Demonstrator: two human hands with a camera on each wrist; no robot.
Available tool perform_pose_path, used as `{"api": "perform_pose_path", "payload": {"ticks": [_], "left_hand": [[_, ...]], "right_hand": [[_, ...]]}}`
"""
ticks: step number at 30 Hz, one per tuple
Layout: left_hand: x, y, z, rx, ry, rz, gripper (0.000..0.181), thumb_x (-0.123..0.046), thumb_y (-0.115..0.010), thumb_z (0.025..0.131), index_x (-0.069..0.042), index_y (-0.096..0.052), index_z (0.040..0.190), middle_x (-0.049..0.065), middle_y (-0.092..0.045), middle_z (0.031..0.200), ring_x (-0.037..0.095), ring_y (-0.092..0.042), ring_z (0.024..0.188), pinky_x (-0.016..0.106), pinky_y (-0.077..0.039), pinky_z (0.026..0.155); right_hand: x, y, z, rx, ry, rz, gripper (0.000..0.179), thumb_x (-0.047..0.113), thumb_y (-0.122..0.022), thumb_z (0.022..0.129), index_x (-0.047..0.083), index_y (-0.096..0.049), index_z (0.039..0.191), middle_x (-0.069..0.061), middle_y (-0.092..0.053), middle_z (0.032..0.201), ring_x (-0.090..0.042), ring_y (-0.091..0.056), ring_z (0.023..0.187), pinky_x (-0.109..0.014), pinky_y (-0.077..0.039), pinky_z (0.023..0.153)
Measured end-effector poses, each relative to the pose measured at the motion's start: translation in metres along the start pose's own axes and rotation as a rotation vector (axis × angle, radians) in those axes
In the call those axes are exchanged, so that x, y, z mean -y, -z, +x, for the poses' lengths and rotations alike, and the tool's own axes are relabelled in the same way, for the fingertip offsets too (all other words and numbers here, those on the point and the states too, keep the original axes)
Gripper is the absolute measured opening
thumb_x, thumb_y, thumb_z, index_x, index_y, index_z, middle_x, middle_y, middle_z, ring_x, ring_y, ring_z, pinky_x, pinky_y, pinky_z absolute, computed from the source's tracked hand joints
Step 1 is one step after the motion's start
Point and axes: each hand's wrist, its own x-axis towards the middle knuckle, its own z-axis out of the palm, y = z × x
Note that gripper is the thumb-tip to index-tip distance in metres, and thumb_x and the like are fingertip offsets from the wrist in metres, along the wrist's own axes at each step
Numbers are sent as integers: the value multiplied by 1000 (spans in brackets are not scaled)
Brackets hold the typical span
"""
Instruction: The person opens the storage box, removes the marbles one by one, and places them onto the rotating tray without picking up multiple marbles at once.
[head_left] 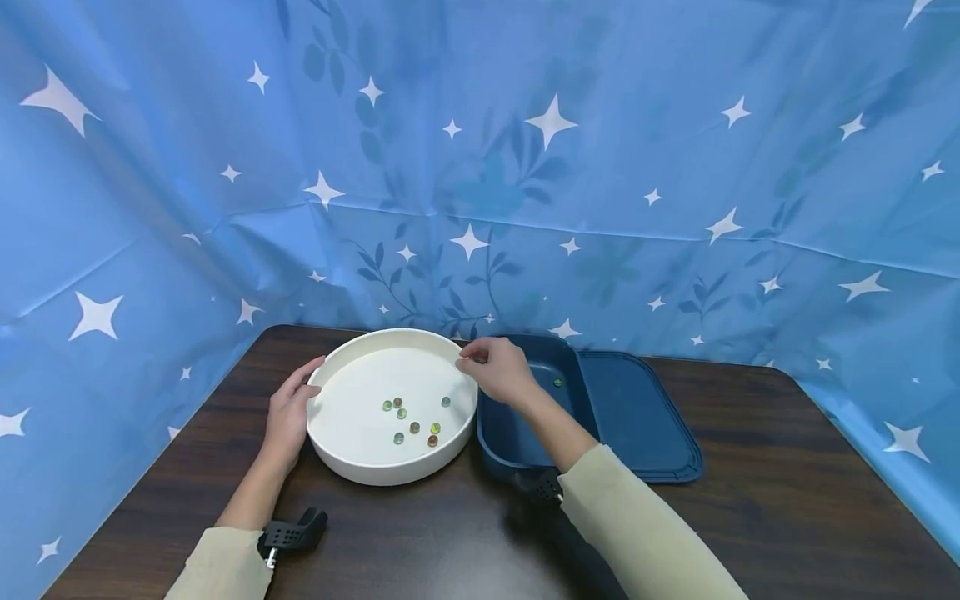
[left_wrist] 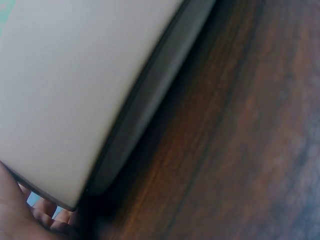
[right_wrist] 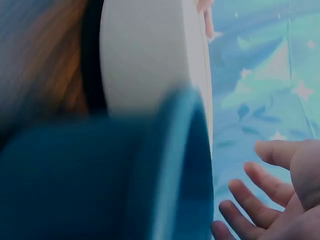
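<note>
My left hand (head_left: 287, 410) grips the left rim of a round white tray (head_left: 352, 473), thumb over the edge and fingers along the outer wall. The left wrist view shows part of that hand (left_wrist: 20, 215) at the tray's side (left_wrist: 75, 90). Several glass marbles (head_left: 415, 427) lie scattered on the tray floor. Over the tray's right rim hovers my right hand (head_left: 498, 367); its fingers look relaxed and apart in the right wrist view, with no object seen between them. Below its wrist stands a dark blue box (head_left: 510, 433), holding one green marble (head_left: 557, 382).
A flat blue lid (head_left: 637, 417) lies on the dark wooden table (head_left: 750, 467), against the right side of the box. Behind the table hangs a blue curtain (head_left: 600, 167) with white stars. Each wrist wears a black band (head_left: 288, 533).
</note>
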Motion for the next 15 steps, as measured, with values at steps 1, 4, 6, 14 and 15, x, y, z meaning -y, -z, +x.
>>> {"api": "perform_pose_path", "payload": {"ticks": [1,4,6,14,15], "left_hand": [[0,0,0,-1,1,0,55,-8,-32,104,-16,-38,157,1,-29,168,22,-30,153,45,-30,124],[0,1,0,-1,3,11,55,-8,-31,104,-15,-37,158,1,-29,168,23,-30,154,45,-29,124],[-1,1,1,-4,6,19,55,-8,-31,104,-15,-36,158,1,-29,168,24,-30,154,45,-29,125],[-2,0,0,-16,19,41,55,-9,-32,104,-16,-36,158,2,-29,168,26,-31,154,46,-29,124],[-2,0,0,-16,18,43,55,-9,-32,104,-16,-36,158,2,-29,168,26,-31,154,46,-29,124]], "right_hand": [[-4,5,0,-11,-16,-5,25,28,-67,96,11,-74,113,-9,-72,118,-26,-63,112,-41,-57,91],[-16,17,-1,-34,-53,-28,29,30,-66,97,12,-73,118,-9,-69,127,-29,-61,118,-46,-55,95],[-24,24,-2,-29,-83,-29,33,32,-65,97,11,-70,123,-11,-66,132,-30,-60,122,-48,-54,97],[-52,38,-5,61,-201,-67,53,36,-58,100,4,-54,142,-20,-51,150,-37,-54,133,-55,-49,106],[-56,37,-5,66,-209,-79,53,36,-58,101,3,-53,143,-21,-50,150,-38,-54,132,-55,-48,106]]}}
